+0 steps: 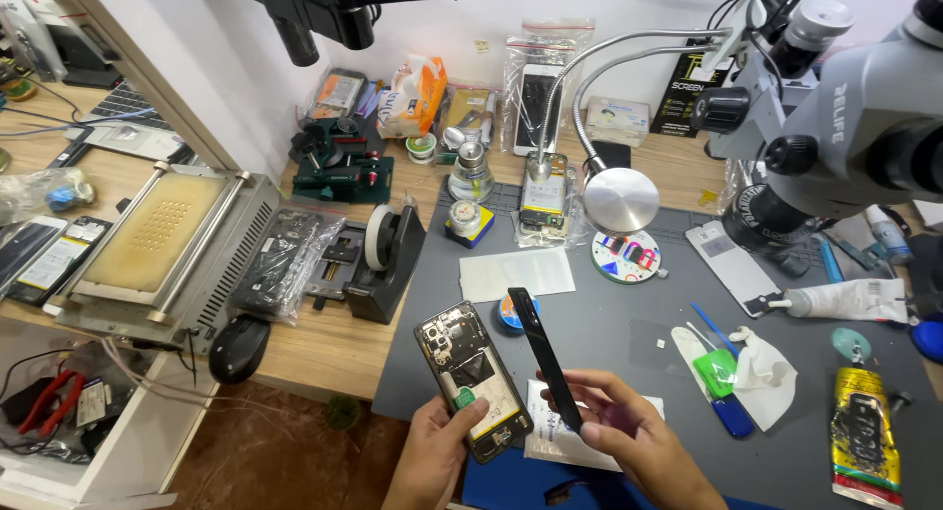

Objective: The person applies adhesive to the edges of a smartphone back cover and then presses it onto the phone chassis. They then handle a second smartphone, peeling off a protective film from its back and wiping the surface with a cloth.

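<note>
A: What has the left hand [432, 449] got?

B: An opened phone body [472, 379], bare insides up. Its grip is closed round the lower end, thumb across the near edge, so the frame lies flat and the parts face the eyes.

A: And the right hand [629, 433]?

B: Fingers pinched shut on a thin black screen panel [543, 356], held on edge just right of the phone body, tilted away from it. Held that way, probably so its face touches nothing.

A: Where is all this?

B: Low over the near edge of the grey mat [609, 323] on the tabletop. Behind the phone body lies a white sheet [517, 272]; left of it, off the mat, a black tape dispenser [385, 259]; well to its right a microscope [845, 97].
</note>
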